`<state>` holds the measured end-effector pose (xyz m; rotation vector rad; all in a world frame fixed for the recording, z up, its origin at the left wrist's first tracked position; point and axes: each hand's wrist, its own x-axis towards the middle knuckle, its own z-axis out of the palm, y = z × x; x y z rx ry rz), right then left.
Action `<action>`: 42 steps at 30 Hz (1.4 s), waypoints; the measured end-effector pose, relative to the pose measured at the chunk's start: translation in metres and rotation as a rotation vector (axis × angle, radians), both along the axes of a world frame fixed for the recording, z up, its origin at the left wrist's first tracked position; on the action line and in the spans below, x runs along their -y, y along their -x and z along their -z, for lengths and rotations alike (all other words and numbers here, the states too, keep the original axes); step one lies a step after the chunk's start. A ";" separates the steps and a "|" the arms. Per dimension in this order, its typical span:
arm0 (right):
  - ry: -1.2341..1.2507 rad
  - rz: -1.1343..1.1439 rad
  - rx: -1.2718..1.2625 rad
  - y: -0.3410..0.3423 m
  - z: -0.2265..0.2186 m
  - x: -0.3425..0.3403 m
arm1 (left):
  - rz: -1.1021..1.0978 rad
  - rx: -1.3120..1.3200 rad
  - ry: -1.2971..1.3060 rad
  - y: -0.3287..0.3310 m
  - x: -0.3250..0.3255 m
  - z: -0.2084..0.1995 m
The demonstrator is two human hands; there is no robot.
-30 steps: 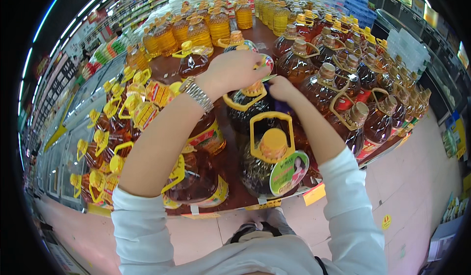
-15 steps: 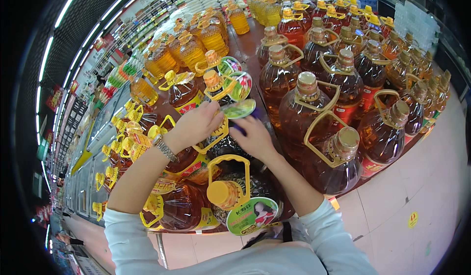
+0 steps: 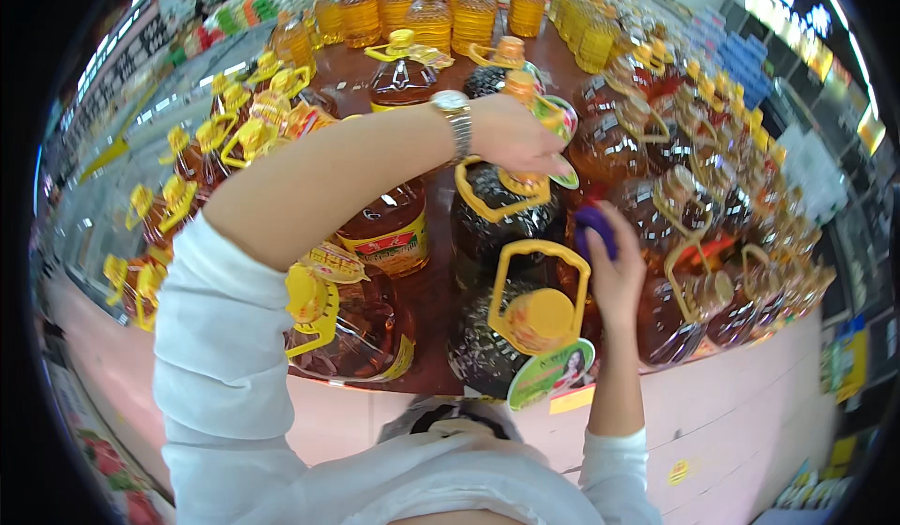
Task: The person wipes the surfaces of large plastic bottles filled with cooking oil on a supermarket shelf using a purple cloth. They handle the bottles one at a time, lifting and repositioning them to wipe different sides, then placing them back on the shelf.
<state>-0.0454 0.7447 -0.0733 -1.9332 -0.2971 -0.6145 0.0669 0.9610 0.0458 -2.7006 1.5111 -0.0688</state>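
A row of large oil jugs with yellow handles stands before me. My left hand point(image 3: 520, 138), with a watch on the wrist, reaches across over the neck of a dark jug point(image 3: 502, 199) in that row. Its fingers are closed at the edge of a round green-and-white tag point(image 3: 568, 176), mostly hidden under the fingertips. My right hand point(image 3: 621, 261) is closed around a small purple thing point(image 3: 597, 228), perhaps a cloth, beside the same jug. Nearest me is another dark jug point(image 3: 478, 337) with an orange-yellow cap and a round green tag point(image 3: 551, 375).
Amber oil jugs point(image 3: 370, 323) with yellow handles crowd the left, on a dark red table point(image 3: 433, 305). Many brown oil jugs point(image 3: 677, 323) fill the right side, close to my right hand. Golden oil bottles point(image 3: 429, 21) line the back. Pale floor tiles point(image 3: 694, 412) lie beyond the front edge.
The view has turned to the right. My left hand stays by the jug's tag, while my right hand has drawn back toward me from the tag with the purple thing.
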 end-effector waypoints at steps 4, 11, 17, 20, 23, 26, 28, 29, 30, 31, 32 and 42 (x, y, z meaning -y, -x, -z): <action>0.528 -0.276 0.293 0.042 -0.100 -0.010 | 0.047 -0.281 0.187 -0.014 -0.024 -0.011; 1.507 -0.914 -0.199 -0.007 -0.099 -0.143 | 0.007 -0.228 0.365 -0.019 -0.082 -0.026; 1.884 -0.035 -0.215 -0.020 -0.066 -0.168 | -0.058 -0.429 0.315 -0.009 -0.120 -0.011; 1.973 -0.109 0.021 -0.035 -0.052 -0.172 | -0.033 -0.343 0.343 -0.006 -0.137 -0.008; 1.948 -0.313 0.183 -0.063 -0.028 -0.167 | -0.019 -0.435 0.420 -0.003 -0.138 -0.012; 2.139 -0.725 -0.102 -0.074 -0.025 -0.191 | 0.018 -0.421 0.456 -0.002 -0.136 -0.006; 2.232 -1.029 -0.227 -0.060 -0.022 -0.197 | 0.012 -0.408 0.325 -0.005 -0.134 -0.006; 2.232 -1.165 -0.397 -0.052 -0.026 -0.199 | 0.051 -0.399 0.370 -0.003 -0.138 0.002; 2.176 -1.240 -0.497 -0.050 -0.035 -0.196 | 0.074 -0.357 0.375 0.001 -0.139 -0.006; 2.099 -1.324 -0.585 -0.047 -0.045 -0.192 | 0.088 -0.324 0.373 0.005 -0.143 -0.016; 2.018 -1.268 -0.592 -0.044 -0.080 -0.196 | 0.064 -0.310 0.430 0.009 -0.148 -0.022; 1.491 -0.833 0.047 -0.204 -0.141 -0.177 | -0.286 0.174 0.969 -0.048 -0.118 -0.071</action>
